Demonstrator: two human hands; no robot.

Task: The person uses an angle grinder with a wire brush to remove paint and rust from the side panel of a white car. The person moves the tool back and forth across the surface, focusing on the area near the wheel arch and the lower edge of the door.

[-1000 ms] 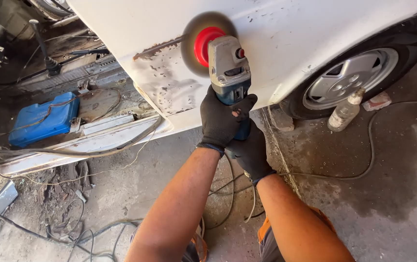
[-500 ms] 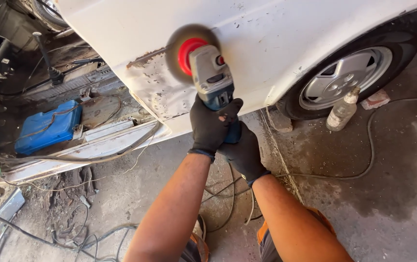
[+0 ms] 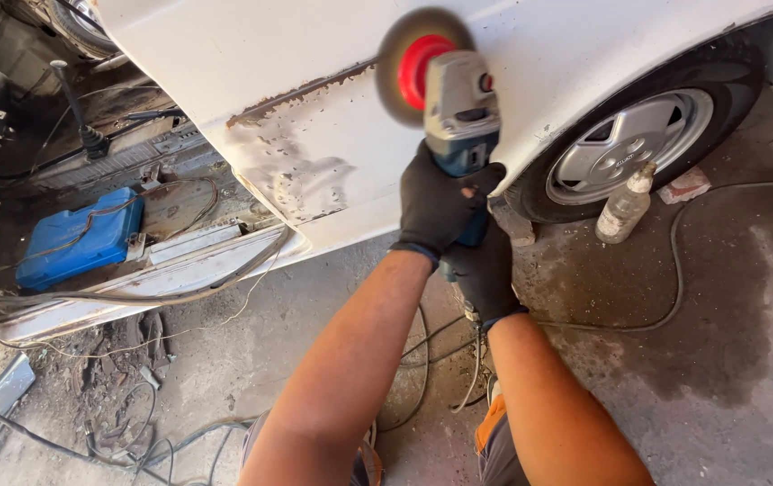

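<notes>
Since the earlier frame the angle grinder (image 3: pixel 458 112) has shifted along the white car body panel (image 3: pixel 251 63), away from the rusted seam (image 3: pixel 301 90). Its blurred wire wheel (image 3: pixel 404 63) is at the panel above the sill; contact cannot be confirmed. Left hand (image 3: pixel 436 202), black-gloved, is wrapped tight round the grinder body. Right hand (image 3: pixel 485 270), also gloved, is clenched on the rear handle below. A plastic bottle (image 3: pixel 625 205) stands beside the wheel (image 3: pixel 629 148).

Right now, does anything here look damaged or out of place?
Yes. The white car panel has rusty, bare patches along its crease, left of the grinder. Loose cables trail across the floor, and a bottle stands against the wheel.
</notes>
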